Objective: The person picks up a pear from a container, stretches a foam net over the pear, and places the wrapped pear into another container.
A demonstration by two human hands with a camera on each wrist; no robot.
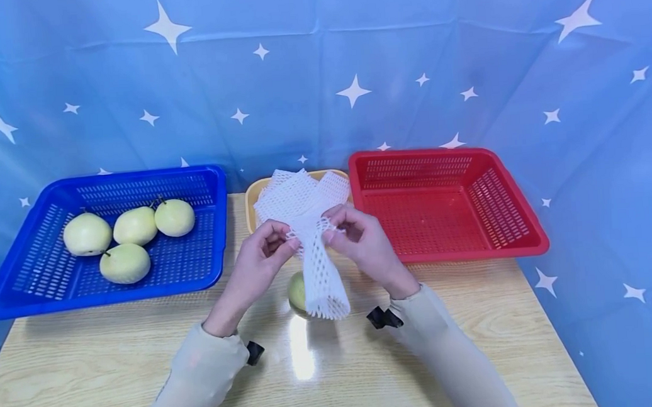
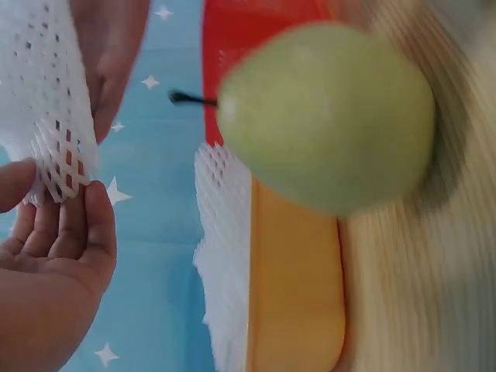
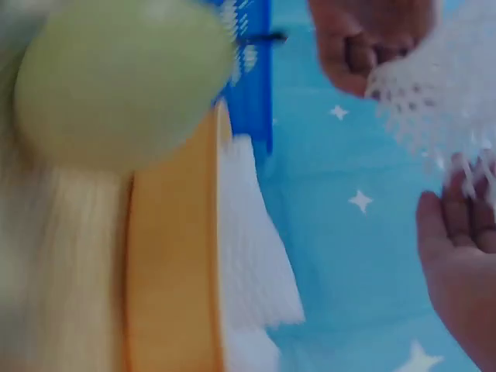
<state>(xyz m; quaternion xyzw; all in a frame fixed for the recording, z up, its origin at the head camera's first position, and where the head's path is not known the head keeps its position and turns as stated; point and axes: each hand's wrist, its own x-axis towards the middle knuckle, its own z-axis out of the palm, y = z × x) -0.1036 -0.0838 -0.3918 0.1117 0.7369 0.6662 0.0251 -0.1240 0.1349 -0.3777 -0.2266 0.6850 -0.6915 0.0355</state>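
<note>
The left hand (image 1: 258,252) and right hand (image 1: 365,242) pinch opposite sides of a white foam net (image 1: 322,279) above the table (image 1: 345,394), partly screening a pear (image 1: 295,291) from the head camera. Both wrist views reveal the pear's dark stem. Behind, a yellow bin (image 1: 251,215) sits between blue (image 1: 218,236) and red baskets (image 1: 454,255); wood stretches from the pear toward the person, between the sleeves (image 1: 207,369).

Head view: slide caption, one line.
Left hand and right hand hold a white foam net above a pear on the table.
</note>
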